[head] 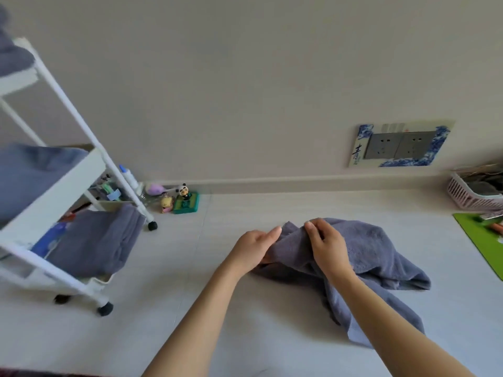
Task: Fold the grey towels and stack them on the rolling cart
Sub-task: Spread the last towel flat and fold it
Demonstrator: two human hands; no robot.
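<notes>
I hold the grey towel (375,257) with both hands at its bunched far-left corner. My left hand (254,247) has its fingers extended along the outer edge with the cloth tucked under the palm; whether the thumb pinches underneath is hidden. My right hand (326,246) lies over the top of the fold, fingers curled down onto the fabric, gripping it just beside the left. The two hands sit close together, in my judgement to locate one hem before spreading it, since the remainder trails crumpled to the right of and behind my grip, flat on the pale surface (245,322). The step in hand is finding an edge; no fold is made yet. The rolling cart (89,170) stands well to the left of my grip, with grey towels (98,240) already on its shelves, kept within reach for stacking.
</notes>
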